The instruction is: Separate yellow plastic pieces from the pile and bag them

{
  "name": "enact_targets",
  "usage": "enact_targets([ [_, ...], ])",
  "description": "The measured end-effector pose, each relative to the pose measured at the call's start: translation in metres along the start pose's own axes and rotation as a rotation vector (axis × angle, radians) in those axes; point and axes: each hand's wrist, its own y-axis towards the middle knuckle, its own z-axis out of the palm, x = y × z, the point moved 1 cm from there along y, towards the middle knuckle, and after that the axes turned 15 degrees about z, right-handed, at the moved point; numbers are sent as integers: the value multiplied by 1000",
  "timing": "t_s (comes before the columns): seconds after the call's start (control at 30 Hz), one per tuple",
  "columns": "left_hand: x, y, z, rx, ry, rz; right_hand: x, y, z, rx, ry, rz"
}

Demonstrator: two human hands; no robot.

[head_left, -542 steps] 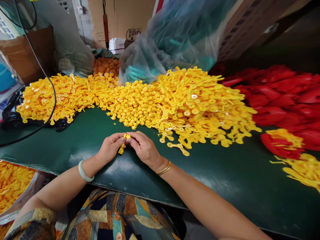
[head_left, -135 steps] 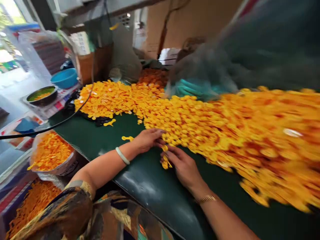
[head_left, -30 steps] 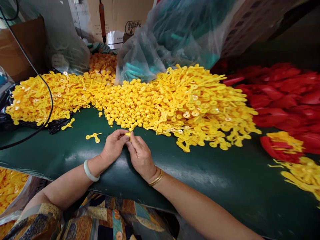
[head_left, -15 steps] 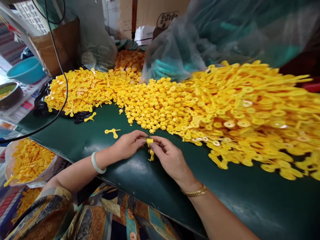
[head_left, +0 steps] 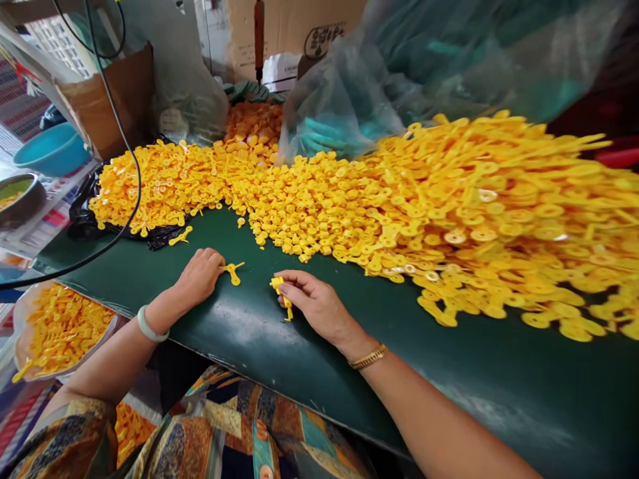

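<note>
At a green-topped worktable (head_left: pixel 259 339), seen from the head camera, a cardboard sheet (head_left: pixel 284 33) behind the heaps of yellow parts (head_left: pixel 319 199) bears a dark printed emblem (head_left: pixel 323 42) and a small block of characters, too soft to read. Beside it, a white packet (head_left: pixel 280 74) carries a short line of capitals that seems to begin with C, the rest illegible.

A worker's hands are apart. The left hand (head_left: pixel 200 275) has its fingertips closed on one end of a three-armed yellow part (head_left: pixel 233 271), hiding that end; whether the part is clear of the tabletop cannot be told. The right hand (head_left: pixel 319 303), near it, pinches a small yellow piece (head_left: pixel 277 285) above the table, thumb and fingers covering its middle while a narrow portion hangs below.

Hazy plastic sheeting (head_left: pixel 344 86) veils teal pieces (head_left: pixel 324 133), leaving their shape unclear. A black cable (head_left: pixel 139 186) crosses in front of the left heap. The frame cuts off an orange-brown tool (head_left: pixel 259 40) at the top, a dark bowl (head_left: pixel 22 209) at left and the heap at right, where the yellow parts blur near a red shape (head_left: pixel 619 156) too indistinct to identify.
</note>
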Motion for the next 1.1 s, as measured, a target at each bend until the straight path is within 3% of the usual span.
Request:
enact_targets([
  [0.17, -22, 11, -2, -8, -184, 87, 4, -2, 0, 7, 145, 59],
  [0.33, -42, 23, -10, -15, -661, 135, 10, -10, -2, 96, 184, 91],
  [0.43, -49, 32, -7, -155, -894, 73, 8, -14, -1, 157, 189, 124],
  [0.53, -55, 41, -1, -339, -1124, -27, 4, -15, 1, 107, 131, 38],
  [0.7, -70, 47, 8, -454, -1542, -258, 1, -18, 0, -131, -282, -258],
  [0.87, -83, 48, 13, -506, -1737, -406, 0, -21, 1, -294, -698, -518],
  [1.0, -93, 47, 24, -481, -1704, -419, -1, -22, 5, -380, -926, -567],
  [1.1, -97, 47, 37, -502, -1598, -419, 0, -22, 8, -394, -1049, -520],
])
